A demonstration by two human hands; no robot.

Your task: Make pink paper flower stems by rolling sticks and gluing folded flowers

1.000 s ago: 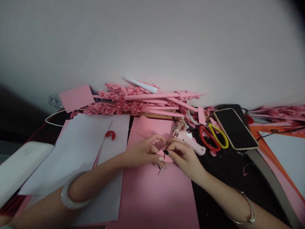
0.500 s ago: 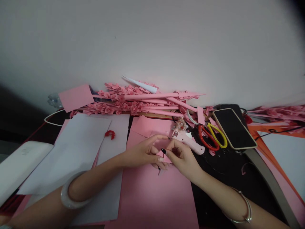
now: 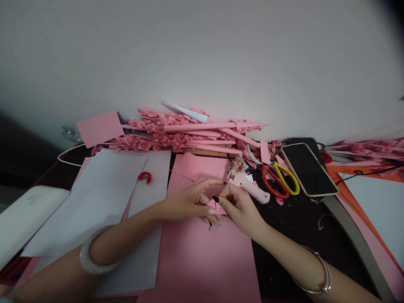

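Note:
Between my two hands is a small folded piece of pink paper point(image 3: 217, 208). My left hand point(image 3: 197, 202) grips it from the left, thumb on top and fingers beneath, with the index finger stretched out to the right. On its right side, my right hand point(image 3: 240, 207) pinches the paper between thumb and fingers. Both hands are over a large pink sheet point(image 3: 208, 261). Just behind my right hand lies a pink glue gun point(image 3: 248, 185) with a decorated nozzle end. My fingers hide part of the folded paper.
Pink paper flowers point(image 3: 151, 126) lie along the wall. White sheets point(image 3: 94, 185) with a small red curved item point(image 3: 145, 177) are at left, beside a white box-like object point(image 3: 31, 219). At right are red-and-yellow-handled scissors point(image 3: 279, 183), a phone point(image 3: 309, 168) and orange sheets point(image 3: 353, 198).
The hands and the folded paper stay almost in place, with only slight finger movement. The whole view has shifted very slightly.

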